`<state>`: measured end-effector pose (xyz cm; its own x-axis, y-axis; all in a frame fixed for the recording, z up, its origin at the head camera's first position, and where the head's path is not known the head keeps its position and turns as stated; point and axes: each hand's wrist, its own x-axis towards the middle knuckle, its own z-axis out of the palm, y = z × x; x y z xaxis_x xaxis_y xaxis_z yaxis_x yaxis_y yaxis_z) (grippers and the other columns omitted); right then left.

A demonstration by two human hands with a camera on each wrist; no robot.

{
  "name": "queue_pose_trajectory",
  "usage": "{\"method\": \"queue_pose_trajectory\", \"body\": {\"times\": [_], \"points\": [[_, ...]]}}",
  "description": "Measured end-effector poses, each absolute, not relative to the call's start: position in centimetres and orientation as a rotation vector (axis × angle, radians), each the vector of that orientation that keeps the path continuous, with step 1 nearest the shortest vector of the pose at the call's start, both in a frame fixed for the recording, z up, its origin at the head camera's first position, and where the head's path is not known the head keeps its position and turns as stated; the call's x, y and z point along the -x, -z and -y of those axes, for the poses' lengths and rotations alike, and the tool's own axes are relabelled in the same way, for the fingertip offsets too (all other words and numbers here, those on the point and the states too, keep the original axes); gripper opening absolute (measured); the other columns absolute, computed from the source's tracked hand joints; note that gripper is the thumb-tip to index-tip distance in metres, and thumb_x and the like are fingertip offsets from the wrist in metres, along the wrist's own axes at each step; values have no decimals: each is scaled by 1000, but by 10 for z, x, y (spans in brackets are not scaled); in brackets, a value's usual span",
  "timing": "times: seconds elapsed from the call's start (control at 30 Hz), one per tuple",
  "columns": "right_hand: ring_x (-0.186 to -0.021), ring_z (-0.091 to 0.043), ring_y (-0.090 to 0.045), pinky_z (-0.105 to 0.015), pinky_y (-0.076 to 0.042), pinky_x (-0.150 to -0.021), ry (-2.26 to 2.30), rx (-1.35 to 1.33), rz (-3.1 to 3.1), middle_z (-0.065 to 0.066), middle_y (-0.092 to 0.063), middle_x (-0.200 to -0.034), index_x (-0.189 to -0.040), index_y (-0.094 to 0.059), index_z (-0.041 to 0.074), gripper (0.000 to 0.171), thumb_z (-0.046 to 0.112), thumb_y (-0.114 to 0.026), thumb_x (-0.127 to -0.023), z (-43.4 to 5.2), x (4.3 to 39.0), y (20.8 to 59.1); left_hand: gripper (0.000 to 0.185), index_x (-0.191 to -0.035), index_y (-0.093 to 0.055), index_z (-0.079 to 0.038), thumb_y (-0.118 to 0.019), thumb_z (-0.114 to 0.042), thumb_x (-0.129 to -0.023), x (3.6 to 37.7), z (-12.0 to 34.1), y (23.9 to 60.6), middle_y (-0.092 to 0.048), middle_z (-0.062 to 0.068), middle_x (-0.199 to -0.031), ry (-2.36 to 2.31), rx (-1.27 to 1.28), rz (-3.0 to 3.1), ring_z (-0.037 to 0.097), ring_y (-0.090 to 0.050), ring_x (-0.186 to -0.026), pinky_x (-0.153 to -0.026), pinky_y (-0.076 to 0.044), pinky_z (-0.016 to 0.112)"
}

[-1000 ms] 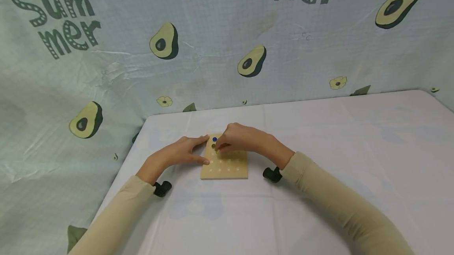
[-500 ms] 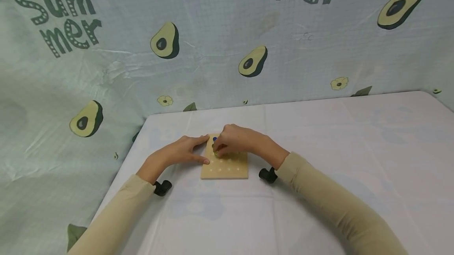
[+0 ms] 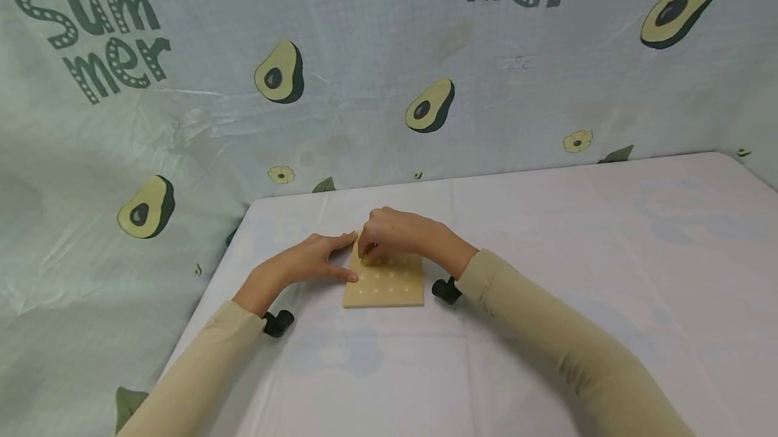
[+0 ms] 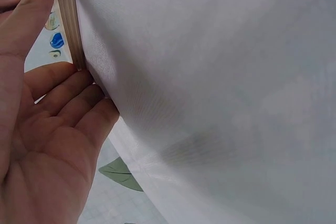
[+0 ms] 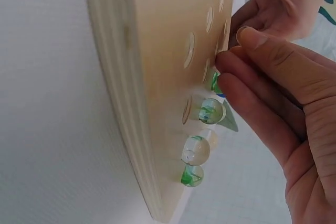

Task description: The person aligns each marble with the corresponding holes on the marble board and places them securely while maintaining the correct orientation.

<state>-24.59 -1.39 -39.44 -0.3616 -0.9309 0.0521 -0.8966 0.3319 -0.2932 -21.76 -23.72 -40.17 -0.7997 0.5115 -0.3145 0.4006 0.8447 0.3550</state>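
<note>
board: wooden board [image 3: 384, 281] w/ a grid of shallow dimples, flat on the counter [image 3: 547, 254], centre-left of head frame; long axis runs roughly near-to-far from the person.
marbles: row of glass marbles [image 5: 202, 129] seated in dimples along the board's far edge; in head view that row is hidden under the R hand.
R hand: right hand [image 3: 389, 238] over the board's far-left corner, fingers curled down, tips at a green marble [image 5: 215, 83]. Looks like a pinch, but can't tell if it's actually gripped or just touched.
L hand: left hand [image 3: 306, 261] at the board's left edge, fingers straight + relaxed, pressing the side of the wood, holding nothing. Thumb tip near the far-left corner.
key relation: the marble lies straight below the R fingertips, at the far edge; the R hand is on it, the L hand only braces from the side. Both hands nearly meet at the far-left corner.
head view gives: overall layout, both beige sleeves, the empty dimples on the near half of the board.
R wrist view gives: board edge-on, four clear/green marbles in a line, fingertips at the topmost one in frame.
L wrist view gives: palm + fingers flat against the board edge [image 4: 67, 19], upper left of frame; a blue marble [image 4: 56, 40] just past it, unseen in the other views.
</note>
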Motion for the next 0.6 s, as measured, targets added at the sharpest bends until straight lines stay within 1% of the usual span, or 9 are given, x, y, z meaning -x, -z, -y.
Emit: {"method": "queue_pose_trajectory", "body": {"times": [0.17,0.3,0.4,0.53,0.6], "points": [[-73,3,-63,-14,-53,-70,389,1712,-2449,5,-78,-92,-101,-82,12,10,16,-77,-93,19,246,392,100,-160,-32,-11,-77,-57,-84,217,238,402,-34,12,-163,-398,-700,-2630,28,-31,-151,-118,-33,51],[-73,1,-62,-15,-52,-69,353,1685,-2453,5,-78,-93,-100,-82,12,10,16,-76,-93,22,245,391,100,-160,-31,-11,-77,-57,-84,217,238,402,-33,12,-163,-399,-694,-2627,28,-31,-151,-118,-34,51],[-69,1,-58,-15,-50,-67,322,1678,-2451,6,-77,-90,-99,-82,12,9,15,-77,-93,25,245,390,100,-161,-30,-10,-76,-58,-85,217,239,403,-32,12,-163,-392,-707,-2621,27,-32,-150,-118,-35,51],[-64,0,-47,-15,-42,-62,283,1719,-2442,6,-72,-79,-93,-83,11,7,11,-76,-93,28,246,389,99,-161,-30,-10,-76,-57,-86,217,240,405,-34,12,-162,-401,-746,-2623,27,-39,-146,-115,-39,50],[-64,0,-45,-16,-40,-62,268,1741,-2436,6,-72,-79,-92,-83,12,8,10,-75,-93,28,245,389,99,-160,-31,-10,-76,-57,-86,217,240,405,-34,13,-162,-407,-750,-2622,27,-40,-146,-114,-40,50]]}}
